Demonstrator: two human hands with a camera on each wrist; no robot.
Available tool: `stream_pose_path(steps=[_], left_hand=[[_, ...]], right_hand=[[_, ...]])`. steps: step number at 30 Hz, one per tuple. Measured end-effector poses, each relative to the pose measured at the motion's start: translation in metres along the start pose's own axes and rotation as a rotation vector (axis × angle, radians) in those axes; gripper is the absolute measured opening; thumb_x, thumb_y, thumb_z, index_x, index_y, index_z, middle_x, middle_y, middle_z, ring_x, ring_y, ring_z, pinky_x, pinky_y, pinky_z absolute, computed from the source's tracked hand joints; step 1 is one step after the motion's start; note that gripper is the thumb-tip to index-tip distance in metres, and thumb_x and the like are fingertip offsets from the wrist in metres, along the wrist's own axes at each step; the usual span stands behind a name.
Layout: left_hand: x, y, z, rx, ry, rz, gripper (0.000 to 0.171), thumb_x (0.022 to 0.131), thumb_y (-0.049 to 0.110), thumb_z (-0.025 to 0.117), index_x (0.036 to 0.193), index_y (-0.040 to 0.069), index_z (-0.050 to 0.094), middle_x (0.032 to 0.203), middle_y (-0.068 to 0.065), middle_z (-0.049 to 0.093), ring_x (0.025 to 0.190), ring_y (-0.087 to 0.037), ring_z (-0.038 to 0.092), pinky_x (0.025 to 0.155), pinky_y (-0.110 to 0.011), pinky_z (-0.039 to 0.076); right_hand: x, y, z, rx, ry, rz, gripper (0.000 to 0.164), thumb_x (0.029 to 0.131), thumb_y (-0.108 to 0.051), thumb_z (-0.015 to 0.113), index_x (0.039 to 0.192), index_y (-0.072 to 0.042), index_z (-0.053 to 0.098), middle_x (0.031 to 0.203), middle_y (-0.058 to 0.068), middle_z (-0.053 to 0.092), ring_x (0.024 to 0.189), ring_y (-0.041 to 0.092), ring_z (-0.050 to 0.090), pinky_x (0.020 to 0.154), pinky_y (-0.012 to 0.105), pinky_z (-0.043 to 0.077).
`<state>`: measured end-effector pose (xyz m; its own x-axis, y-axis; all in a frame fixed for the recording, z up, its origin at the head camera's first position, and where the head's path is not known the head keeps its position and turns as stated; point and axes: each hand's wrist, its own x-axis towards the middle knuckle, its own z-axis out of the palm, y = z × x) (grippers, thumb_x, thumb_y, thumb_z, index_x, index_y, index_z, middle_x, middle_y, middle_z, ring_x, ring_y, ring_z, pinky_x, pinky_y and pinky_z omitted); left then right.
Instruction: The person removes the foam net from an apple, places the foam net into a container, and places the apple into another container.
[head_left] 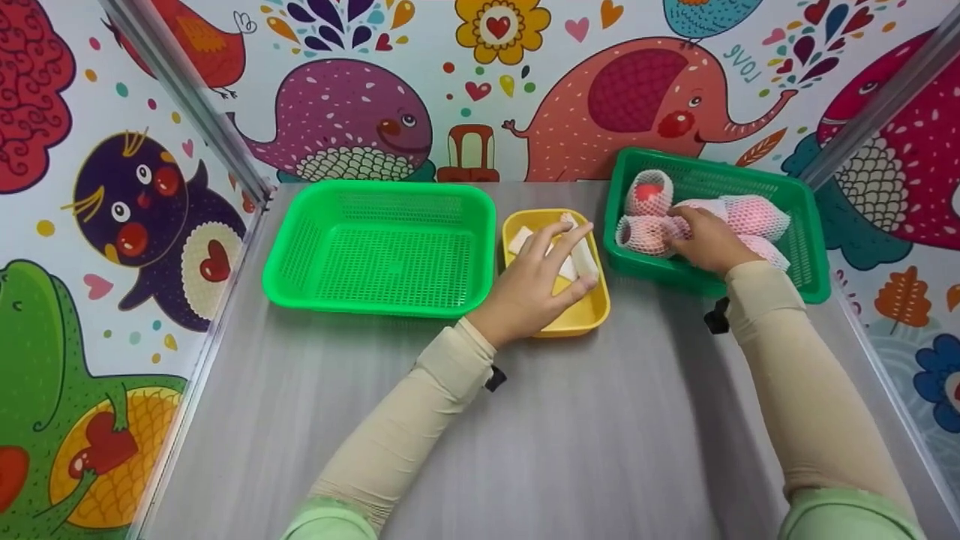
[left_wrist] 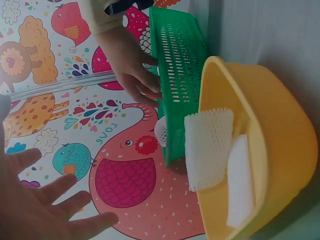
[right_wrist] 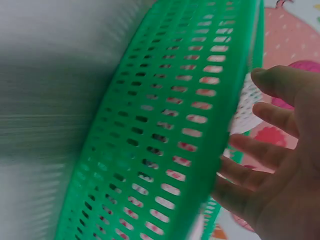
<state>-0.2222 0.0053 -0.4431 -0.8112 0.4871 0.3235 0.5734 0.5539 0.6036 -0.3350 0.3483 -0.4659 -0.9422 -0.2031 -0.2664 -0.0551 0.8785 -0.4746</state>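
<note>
At the middle of the head view, just toward three o'clock, a yellow tray (head_left: 589, 306) sits on the grey surface (head_left: 487, 450) with white foam sleeves (head_left: 583, 259) inside. The left hand (head_left: 529, 281) is above it, grip loose and fingers parted. A bright green basket (head_left: 394, 266) stands at nine o'clock from the tray. Between two and three o'clock, a dark green basket (head_left: 806, 225) contains the netted fruits (head_left: 754, 214), with the right hand (head_left: 705, 240) over them.

From the left wrist, the left hand spreads at eight o'clock, holding nothing; one sleeve sticks out past the tray's rim near four o'clock, and the right hand appears around eleven.

From the right wrist, the right hand lies near four o'clock, its grip unclosed, fingers at the basket's rim; whether they touch a fruit cannot be told.
</note>
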Motion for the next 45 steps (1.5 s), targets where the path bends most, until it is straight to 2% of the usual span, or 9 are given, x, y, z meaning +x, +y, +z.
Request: stream_pose_path(steps=[4, 8, 16, 23, 29, 34, 38, 41, 45], left_hand=[[-0.001, -0.003, 0.006, -0.022, -0.017, -0.017, 0.069, 0.099, 0.062, 0.045, 0.159, 0.035, 0.025, 0.155, -0.003, 0.032, 0.140, -0.014, 0.031, 0.108, -0.037, 0.041], [-0.001, -0.008, 0.012, -0.033, -0.026, -0.039, 0.069, 0.099, 0.061, 0.048, 0.158, 0.035, 0.026, 0.152, 0.000, 0.033, 0.137, -0.012, 0.033, 0.107, -0.037, 0.041], [0.000, -0.019, 0.018, -0.037, -0.036, -0.071, 0.069, 0.099, 0.059, 0.050, 0.158, 0.033, 0.027, 0.151, 0.000, 0.034, 0.136, -0.012, 0.033, 0.109, -0.037, 0.040], [0.000, -0.027, 0.021, -0.033, -0.040, -0.079, 0.071, 0.098, 0.065, 0.044, 0.158, 0.031, 0.029, 0.150, -0.001, 0.035, 0.135, -0.013, 0.034, 0.108, -0.036, 0.041], [0.000, -0.031, 0.023, -0.045, -0.050, -0.101, 0.072, 0.098, 0.065, 0.045, 0.158, 0.030, 0.029, 0.151, -0.001, 0.034, 0.135, -0.014, 0.034, 0.107, -0.036, 0.041], [0.000, -0.033, 0.025, -0.046, -0.060, -0.120, 0.072, 0.097, 0.065, 0.046, 0.158, 0.031, 0.028, 0.151, 0.000, 0.033, 0.136, -0.013, 0.033, 0.108, -0.036, 0.040], [0.000, -0.035, 0.025, -0.038, -0.060, -0.123, 0.072, 0.098, 0.065, 0.046, 0.159, 0.030, 0.029, 0.151, 0.000, 0.034, 0.136, -0.013, 0.033, 0.110, -0.036, 0.038], [-0.001, -0.036, 0.025, -0.037, -0.059, -0.120, 0.072, 0.098, 0.064, 0.045, 0.159, 0.028, 0.029, 0.151, 0.001, 0.034, 0.136, -0.012, 0.033, 0.110, -0.035, 0.038], [-0.002, -0.036, 0.024, -0.044, -0.063, -0.107, 0.072, 0.098, 0.064, 0.045, 0.159, 0.027, 0.029, 0.151, 0.000, 0.034, 0.136, -0.013, 0.034, 0.110, -0.037, 0.038]], right_hand=[[0.007, 0.005, 0.000, 0.026, -0.021, 0.006, 0.058, 0.100, -0.029, 0.063, 0.149, -0.007, 0.041, 0.146, 0.028, 0.043, 0.130, 0.047, 0.041, 0.106, 0.068, 0.031], [0.011, 0.004, 0.001, 0.031, -0.029, 0.001, 0.059, 0.097, -0.029, 0.068, 0.147, -0.006, 0.045, 0.137, 0.027, 0.051, 0.119, 0.045, 0.049, 0.103, 0.064, 0.039], [0.021, -0.002, 0.004, -0.020, -0.086, 0.045, 0.089, 0.085, -0.051, 0.076, 0.150, -0.002, 0.042, 0.135, 0.024, 0.055, 0.119, 0.042, 0.050, 0.100, 0.064, 0.042], [0.025, -0.006, 0.009, -0.026, -0.051, 0.024, 0.077, 0.084, -0.049, 0.079, 0.133, 0.000, 0.046, 0.119, 0.023, 0.055, 0.108, 0.038, 0.049, 0.097, 0.060, 0.047], [0.027, -0.006, 0.010, 0.041, -0.109, 0.070, 0.086, 0.080, -0.055, 0.079, 0.135, -0.005, 0.037, 0.123, 0.021, 0.052, 0.111, 0.038, 0.049, 0.098, 0.061, 0.046], [0.028, -0.004, 0.011, 0.060, -0.105, 0.098, 0.092, 0.077, -0.059, 0.080, 0.136, -0.006, 0.033, 0.126, 0.021, 0.050, 0.114, 0.039, 0.047, 0.097, 0.061, 0.046], [0.031, -0.001, 0.011, 0.015, -0.095, 0.081, 0.105, 0.077, -0.061, 0.079, 0.155, -0.012, 0.027, 0.145, 0.025, 0.042, 0.129, 0.048, 0.035, 0.099, 0.072, 0.036], [0.032, 0.000, 0.008, -0.027, -0.113, 0.068, 0.110, 0.077, -0.064, 0.076, 0.161, -0.017, 0.023, 0.151, 0.025, 0.036, 0.134, 0.049, 0.029, 0.097, 0.077, 0.033], [0.029, -0.001, 0.005, 0.012, -0.119, 0.080, 0.111, 0.075, -0.062, 0.079, 0.159, -0.012, 0.027, 0.145, 0.024, 0.038, 0.128, 0.044, 0.036, 0.095, 0.072, 0.040]])
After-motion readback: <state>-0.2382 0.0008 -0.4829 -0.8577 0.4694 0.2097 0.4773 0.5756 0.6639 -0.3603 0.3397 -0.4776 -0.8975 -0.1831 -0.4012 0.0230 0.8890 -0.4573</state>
